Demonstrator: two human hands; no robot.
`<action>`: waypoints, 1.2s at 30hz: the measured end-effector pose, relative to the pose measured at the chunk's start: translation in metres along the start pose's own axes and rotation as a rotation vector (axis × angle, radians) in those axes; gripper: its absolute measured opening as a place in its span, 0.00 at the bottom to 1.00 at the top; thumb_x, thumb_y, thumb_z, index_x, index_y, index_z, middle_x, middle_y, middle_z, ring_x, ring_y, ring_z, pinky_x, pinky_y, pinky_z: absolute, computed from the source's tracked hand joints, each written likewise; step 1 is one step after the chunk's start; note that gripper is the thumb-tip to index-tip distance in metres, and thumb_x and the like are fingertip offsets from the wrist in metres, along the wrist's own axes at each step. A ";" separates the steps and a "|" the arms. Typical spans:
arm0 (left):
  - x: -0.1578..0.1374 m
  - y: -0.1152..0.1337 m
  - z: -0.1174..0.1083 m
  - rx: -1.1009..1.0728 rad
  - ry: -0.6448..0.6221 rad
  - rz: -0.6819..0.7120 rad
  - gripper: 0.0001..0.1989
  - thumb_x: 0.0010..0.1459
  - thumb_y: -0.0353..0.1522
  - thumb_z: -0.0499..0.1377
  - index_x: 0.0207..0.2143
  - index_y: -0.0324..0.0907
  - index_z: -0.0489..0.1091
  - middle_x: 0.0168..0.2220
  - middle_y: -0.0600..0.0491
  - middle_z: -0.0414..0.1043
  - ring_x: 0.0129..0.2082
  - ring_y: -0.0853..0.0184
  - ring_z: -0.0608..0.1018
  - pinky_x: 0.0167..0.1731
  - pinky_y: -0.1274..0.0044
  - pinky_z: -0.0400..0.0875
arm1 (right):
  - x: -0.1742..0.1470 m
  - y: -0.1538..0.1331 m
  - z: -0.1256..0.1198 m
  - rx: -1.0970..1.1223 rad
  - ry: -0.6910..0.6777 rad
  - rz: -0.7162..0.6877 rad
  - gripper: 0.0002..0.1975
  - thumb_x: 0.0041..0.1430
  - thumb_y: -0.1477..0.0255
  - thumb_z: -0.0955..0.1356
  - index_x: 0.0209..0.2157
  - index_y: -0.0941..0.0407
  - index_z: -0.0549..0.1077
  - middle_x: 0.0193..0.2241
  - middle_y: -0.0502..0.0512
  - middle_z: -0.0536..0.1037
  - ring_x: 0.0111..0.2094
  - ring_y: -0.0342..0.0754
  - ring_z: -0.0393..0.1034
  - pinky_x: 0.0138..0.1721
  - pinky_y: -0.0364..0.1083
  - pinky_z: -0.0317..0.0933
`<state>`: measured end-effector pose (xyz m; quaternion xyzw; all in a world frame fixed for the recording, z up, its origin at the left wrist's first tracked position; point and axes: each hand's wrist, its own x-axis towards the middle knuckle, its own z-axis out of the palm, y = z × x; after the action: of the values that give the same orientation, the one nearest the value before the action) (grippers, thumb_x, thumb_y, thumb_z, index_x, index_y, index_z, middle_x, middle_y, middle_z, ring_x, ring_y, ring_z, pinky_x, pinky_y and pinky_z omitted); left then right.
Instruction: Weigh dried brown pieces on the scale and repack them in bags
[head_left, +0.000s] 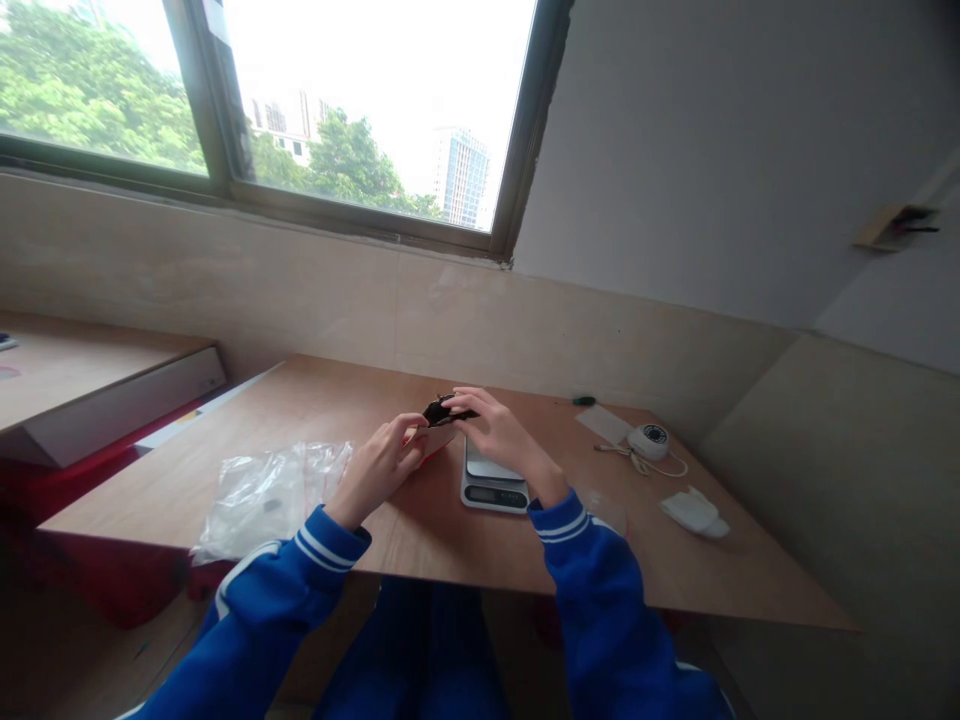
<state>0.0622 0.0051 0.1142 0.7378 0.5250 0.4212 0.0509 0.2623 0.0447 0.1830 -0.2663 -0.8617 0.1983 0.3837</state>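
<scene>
Both hands meet above the middle of the table, raised at a small black object (pixel 437 411) whose kind I cannot make out. My left hand (pixel 384 462) pinches its near-left edge with bent fingers. My right hand (pixel 496 432) grips it from the right, fingers over its top. Beneath and behind the left fingers is a pale thing with an orange-red edge (pixel 435 447), partly hidden. Just below my right hand stands a white digital kitchen scale (pixel 495 496), its platform partly covered by that hand.
Clear plastic bags (pixel 259 500) lie on the table (pixel 420 540) at left. To the right are a white dome camera (pixel 649 440) with a cable, a white card (pixel 604 424), a green-handled screwdriver (pixel 583 401) and a white crumpled wrapper (pixel 694 513). A wall and window (pixel 375 110) rise behind.
</scene>
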 end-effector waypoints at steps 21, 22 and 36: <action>0.002 0.000 -0.006 -0.024 0.008 -0.026 0.12 0.60 0.36 0.51 0.46 0.46 0.61 0.41 0.48 0.74 0.36 0.63 0.80 0.33 0.72 0.73 | 0.004 0.016 0.004 -0.035 0.053 -0.006 0.16 0.62 0.82 0.59 0.44 0.53 0.71 0.41 0.55 0.70 0.45 0.47 0.66 0.50 0.48 0.62; 0.002 -0.001 -0.005 -0.021 0.009 -0.025 0.13 0.60 0.36 0.51 0.46 0.46 0.61 0.42 0.48 0.74 0.36 0.63 0.80 0.33 0.72 0.73 | 0.004 0.016 0.003 -0.047 0.048 -0.006 0.16 0.62 0.82 0.58 0.44 0.53 0.72 0.41 0.55 0.70 0.44 0.47 0.66 0.50 0.49 0.63; 0.001 -0.012 -0.004 0.013 0.102 -0.016 0.16 0.64 0.39 0.47 0.51 0.43 0.59 0.42 0.43 0.74 0.38 0.60 0.80 0.33 0.68 0.75 | 0.009 0.014 0.016 0.091 0.159 0.081 0.17 0.60 0.77 0.63 0.51 0.54 0.64 0.49 0.58 0.71 0.43 0.47 0.71 0.48 0.50 0.66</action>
<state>0.0509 0.0094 0.1115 0.7116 0.5355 0.4542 0.0228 0.2490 0.0590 0.1706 -0.2981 -0.8072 0.2305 0.4544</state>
